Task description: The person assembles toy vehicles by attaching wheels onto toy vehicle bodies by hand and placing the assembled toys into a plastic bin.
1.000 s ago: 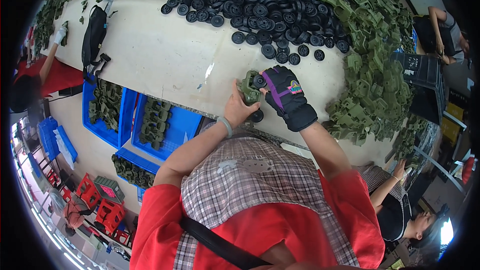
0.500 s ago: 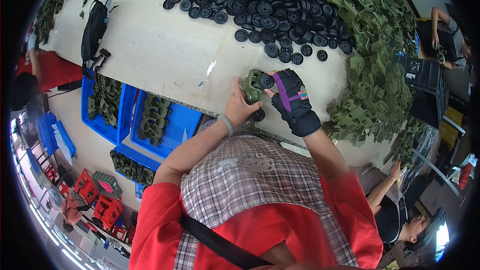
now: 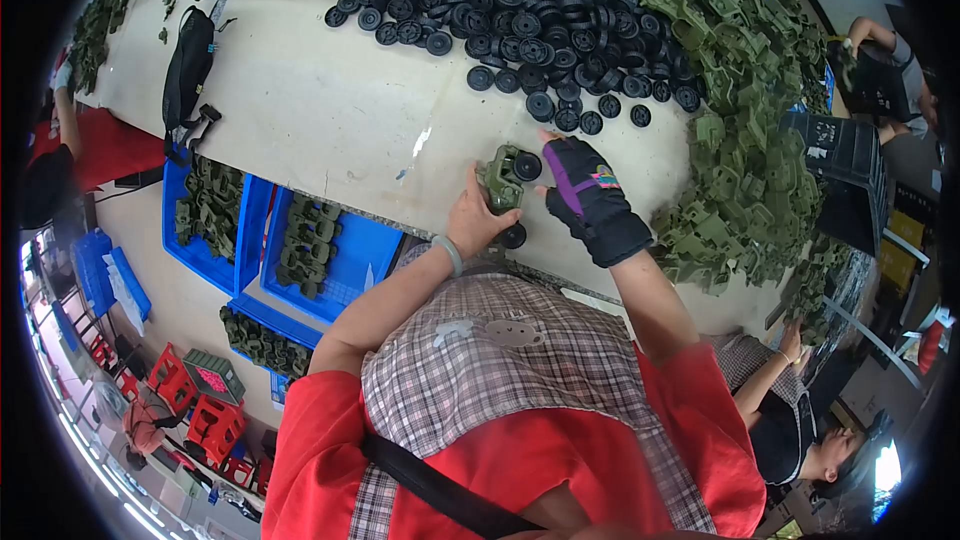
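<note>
My left hand (image 3: 476, 220) grips a green plastic toy car body (image 3: 499, 180) at the table's near edge, with the thumb and fingers on either side of it. One black wheel (image 3: 527, 166) sits on the car's right side. A second black wheel (image 3: 513, 236) shows lower down, just past my left thumb. My right hand (image 3: 592, 195), in a black and purple fingerless glove, is just right of the car. Its thumb and index finger are apart, with nothing visible between them; the other fingers are partly hidden.
A big heap of black wheels (image 3: 530, 25) lies at the table's far side. Green plastic parts (image 3: 745, 180) pile up along the right. Blue bins (image 3: 360, 240) holding green parts stand below the table's left edge. A black strapped pouch (image 3: 187, 65) lies far left. Co-workers are at both sides.
My right hand has let go of the wheel on the car and drawn slightly right, its thumb and index finger now apart. My left hand still grips the car in nearly the same spot.
</note>
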{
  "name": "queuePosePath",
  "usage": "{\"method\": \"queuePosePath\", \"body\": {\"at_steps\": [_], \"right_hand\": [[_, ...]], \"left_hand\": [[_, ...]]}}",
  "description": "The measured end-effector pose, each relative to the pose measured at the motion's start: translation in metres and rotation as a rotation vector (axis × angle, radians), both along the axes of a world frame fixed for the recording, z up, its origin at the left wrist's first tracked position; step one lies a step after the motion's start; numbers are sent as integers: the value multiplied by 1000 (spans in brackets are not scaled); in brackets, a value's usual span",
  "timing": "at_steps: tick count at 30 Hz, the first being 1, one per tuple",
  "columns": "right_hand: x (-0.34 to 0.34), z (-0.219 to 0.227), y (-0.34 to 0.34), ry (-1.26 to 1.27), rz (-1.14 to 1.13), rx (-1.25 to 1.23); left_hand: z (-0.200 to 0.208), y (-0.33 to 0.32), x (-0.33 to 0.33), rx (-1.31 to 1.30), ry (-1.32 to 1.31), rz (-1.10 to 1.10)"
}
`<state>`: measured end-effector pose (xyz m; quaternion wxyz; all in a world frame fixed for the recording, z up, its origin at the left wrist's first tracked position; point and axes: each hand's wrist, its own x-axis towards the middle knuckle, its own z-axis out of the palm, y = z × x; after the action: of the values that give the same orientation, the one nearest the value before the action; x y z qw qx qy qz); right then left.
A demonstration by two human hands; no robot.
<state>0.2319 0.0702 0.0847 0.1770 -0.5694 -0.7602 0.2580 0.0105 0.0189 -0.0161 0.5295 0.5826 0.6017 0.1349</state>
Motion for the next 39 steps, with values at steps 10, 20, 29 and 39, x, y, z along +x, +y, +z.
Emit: {"method": "queuePosePath", "body": {"at_steps": [10,20,29,39], "right_hand": [[-52,-45,51,-129,305,175],[-59,-42,50,-37,-84,82],[-61,-40,51,-139,61,-66],[-7,-94,34,878,-854,-407]], "left_hand": [[-12,-8,2,99,29,7],[-17,-10,0,-14,45,-59],[-24,-11,3,-17,27,-36],[-16,10,-29,-231,-374,40]]}}
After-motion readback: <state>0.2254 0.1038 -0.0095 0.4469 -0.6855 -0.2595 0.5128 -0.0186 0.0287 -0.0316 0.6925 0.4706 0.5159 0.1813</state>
